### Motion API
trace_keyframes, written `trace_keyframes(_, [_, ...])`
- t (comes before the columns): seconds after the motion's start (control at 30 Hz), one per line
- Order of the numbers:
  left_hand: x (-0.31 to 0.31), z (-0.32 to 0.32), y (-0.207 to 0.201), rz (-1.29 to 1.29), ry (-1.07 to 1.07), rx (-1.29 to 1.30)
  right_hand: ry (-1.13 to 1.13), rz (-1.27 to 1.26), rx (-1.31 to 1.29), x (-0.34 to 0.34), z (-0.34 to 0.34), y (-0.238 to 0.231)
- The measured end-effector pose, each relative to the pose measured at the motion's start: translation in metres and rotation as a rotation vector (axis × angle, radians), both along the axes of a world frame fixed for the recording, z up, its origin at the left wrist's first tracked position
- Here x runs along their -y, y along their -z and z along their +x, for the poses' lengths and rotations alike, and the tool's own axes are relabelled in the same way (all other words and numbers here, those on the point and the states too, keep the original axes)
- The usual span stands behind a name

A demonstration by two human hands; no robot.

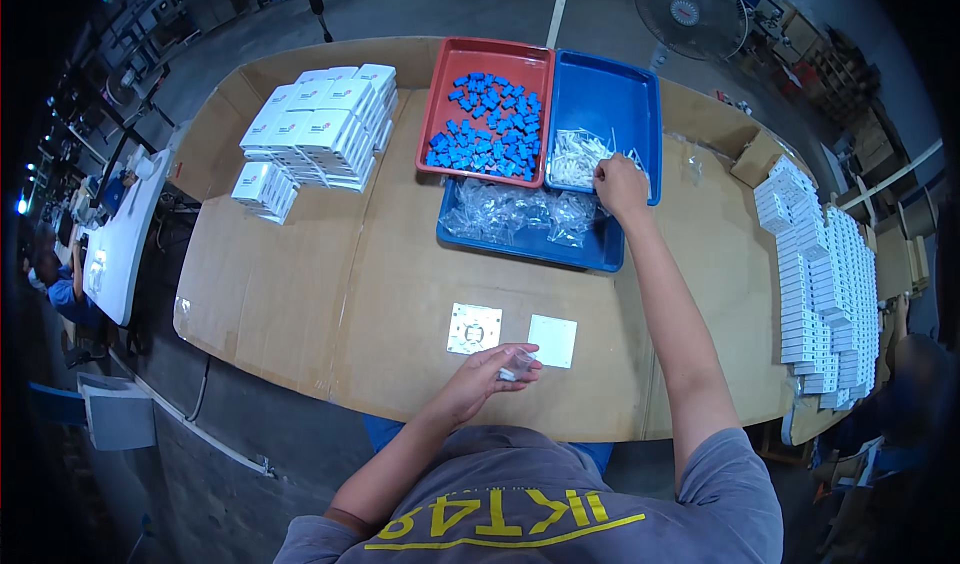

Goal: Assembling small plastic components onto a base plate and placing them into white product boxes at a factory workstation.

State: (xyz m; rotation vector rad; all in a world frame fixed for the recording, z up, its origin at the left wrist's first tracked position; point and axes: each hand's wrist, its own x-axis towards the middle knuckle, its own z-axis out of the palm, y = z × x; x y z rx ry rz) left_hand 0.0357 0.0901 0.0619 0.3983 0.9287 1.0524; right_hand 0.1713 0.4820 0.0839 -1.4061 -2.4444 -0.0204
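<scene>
On tbl (280,284): box stacks (318,124) L & R, trays (605,94) btwn, plates (553,340) in front.

1. An assembly workshop or small factory floor.
2. Near the far edge of the cardboard-covered desk (280,284), a red tray (500,57) and a blue tray (605,84) hold small loose parts (578,159) in bulk.
3. Uniform white boxes (315,129) stand stacked near its far left corner and by its right edge.
4. Around it: grey floor (390,14), a big fan (685,12), another person (68,292) at a white worktable (125,219).
</scene>
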Motion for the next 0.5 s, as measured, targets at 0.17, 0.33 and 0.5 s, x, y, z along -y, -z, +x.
trace_keyframes(0.17, [0.001, -0.004, 0.014, 0.034, -0.034, 0.003, 0.056, -0.039, -0.089, -0.010, 0.008, -0.004])
trace_keyframes(0.33, [0.001, -0.006, 0.010, 0.057, -0.067, -0.012, -0.094, -0.791, -1.334, 0.018, 0.018, -0.059])
trace_keyframes(0.5, [-0.002, -0.005, 0.016, 0.057, -0.115, 0.115, -0.203, -0.975, -1.561, 0.057, 0.029, -0.064])
